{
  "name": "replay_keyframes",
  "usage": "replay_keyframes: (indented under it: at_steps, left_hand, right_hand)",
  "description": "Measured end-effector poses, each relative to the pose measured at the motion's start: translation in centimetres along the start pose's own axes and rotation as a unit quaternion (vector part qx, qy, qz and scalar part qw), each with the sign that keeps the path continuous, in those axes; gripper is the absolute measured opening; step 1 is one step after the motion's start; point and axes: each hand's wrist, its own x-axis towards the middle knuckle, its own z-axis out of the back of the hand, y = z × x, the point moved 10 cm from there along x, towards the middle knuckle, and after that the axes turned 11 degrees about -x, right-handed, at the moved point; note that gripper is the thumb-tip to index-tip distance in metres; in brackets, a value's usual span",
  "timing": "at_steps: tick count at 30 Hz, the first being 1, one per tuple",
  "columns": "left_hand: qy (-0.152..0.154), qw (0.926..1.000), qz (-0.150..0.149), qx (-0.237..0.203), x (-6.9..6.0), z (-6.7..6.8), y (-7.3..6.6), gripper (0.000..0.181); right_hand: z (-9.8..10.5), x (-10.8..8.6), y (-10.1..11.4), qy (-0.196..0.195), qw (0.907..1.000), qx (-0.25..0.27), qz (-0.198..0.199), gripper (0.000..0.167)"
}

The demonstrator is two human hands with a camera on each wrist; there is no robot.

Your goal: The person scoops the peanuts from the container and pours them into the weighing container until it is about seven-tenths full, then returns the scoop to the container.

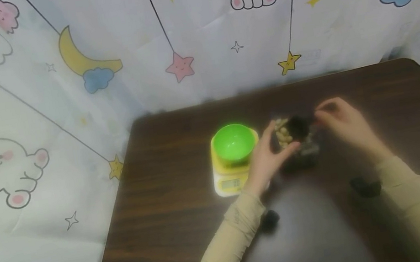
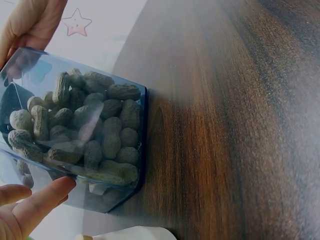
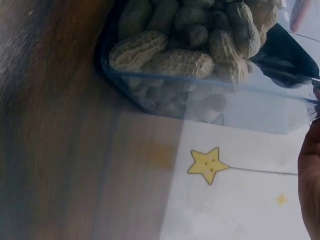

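"Green denotes the bowl point(image 1: 234, 141), seated on the yellow-and-white scale point(image 1: 222, 170) just left of the left grip point(image 1: 266, 158). Where does the principal object lie?"

"Between the two grips: a clear container point(image 3: 265, 112) of unshelled peanuts point(image 2: 111, 145), directly to the right of the left grip. Whether its base rests flat on the table point(image 1: 152, 182) or is tilted cannot be told."

"And the state of the left grip?"

"It grasps the container, the thumb along the near side and the fingers on the side towards the scale, spread about as wide as the part they enclose. In the left wrist view a fingertip meets the transparent wall."

"The right grip point(image 1: 344, 127)?"

"It lies to the container's right, thumb and forefinger drawn close together near the rim. The head view is blurred there; whether it pinches something or merely touches the rim, one cannot tell."

"Note also the dark piece point(image 3: 287, 55) inside the container, between the peanuts and the right grip; its kind is unclear. Which step is in hand?"

"By inference, the left grip steadies the container while the right grip works at its mouth. The next move seems to call for a firm left hold, lest peanuts spill, and a settled right pinch before anything passes the rim."
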Motion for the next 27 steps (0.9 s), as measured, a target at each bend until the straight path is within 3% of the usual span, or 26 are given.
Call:
replay_keyframes:
  at_steps: [7, 12, 16, 18, 21, 24, 27]
  left_hand:
    - [0.004, 0.9999, 0.013, -0.008, -0.1, 0.0, 0.2, 0.081]
    - [0.003, 0.9998, 0.019, -0.011, -0.1, 0.1, 0.2, 0.081]
    - [0.003, 0.9999, 0.011, -0.012, -0.1, 0.1, 0.1, 0.081]
    - [0.004, 0.9999, 0.008, -0.012, -0.1, 0.1, 0.1, 0.081]
    - [0.007, 0.9999, 0.009, -0.011, 0.0, -0.1, 0.2, 0.081]
    - [0.006, 0.9999, 0.01, -0.009, 0.0, -0.1, 0.3, 0.082]
    - [0.004, 0.9999, 0.012, -0.008, 0.0, 0.0, 0.3, 0.083]
  right_hand:
    - [-0.8, 0.2, -1.5, 0.007, 0.9928, 0.105, -0.058, 0.035]
    - [-0.6, 0.3, -2.0, -0.01, 0.992, 0.102, -0.073, 0.03]
    - [-1.4, 0.3, -1.7, 0.01, 0.9844, 0.152, -0.088, 0.033]
    - [-1.7, 0.3, -1.7, 0.012, 0.9847, 0.148, -0.091, 0.035]
    - [-1.4, 0.3, -1.8, 0.0, 0.9942, 0.074, -0.078, 0.037]
    - [-1.2, 0.3, -1.8, 0.0, 0.9973, 0.036, -0.063, 0.036]
    - [-1.3, 0.2, -1.5, 0.011, 0.9986, 0.028, -0.043, 0.033]
